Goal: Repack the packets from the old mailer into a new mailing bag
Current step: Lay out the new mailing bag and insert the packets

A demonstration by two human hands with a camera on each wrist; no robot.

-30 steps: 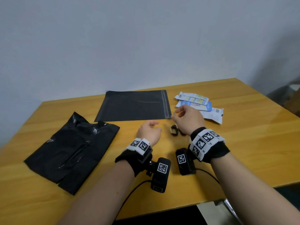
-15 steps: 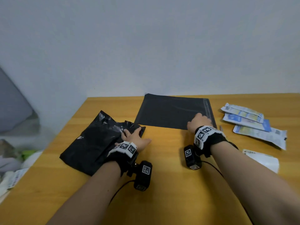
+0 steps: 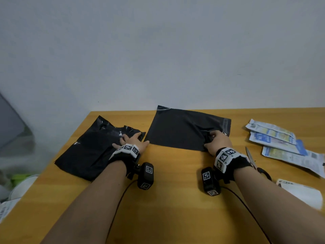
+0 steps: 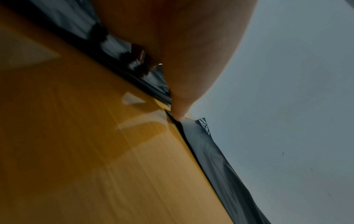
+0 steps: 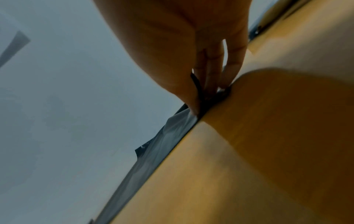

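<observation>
The crumpled old black mailer (image 3: pixel 91 148) lies on the left of the table. My left hand (image 3: pixel 131 140) rests on its right edge with fingers spread and the thumb stretched toward the new bag; in the left wrist view the left hand's fingertips (image 4: pixel 142 60) touch the glossy film. The flat new mailing bag (image 3: pixel 181 131) lies in the middle. My right hand (image 3: pixel 213 140) pinches its near right corner, and the film bunches up there. In the right wrist view the black film (image 5: pixel 196 82) runs between thumb and fingers. Several white and blue packets (image 3: pixel 274 138) lie loose on the right.
Scissors (image 3: pixel 250 160) lie on the wooden table (image 3: pixel 175 199) just right of my right wrist. A white sheet (image 3: pixel 300 192) sits at the near right edge. A wall stands close behind the table. Off the table's left edge, blurred clutter lies on the floor.
Both hands left the table's middle. The left went onto the old mailer, the right to the new bag's near right corner, where the film is now bunched.
</observation>
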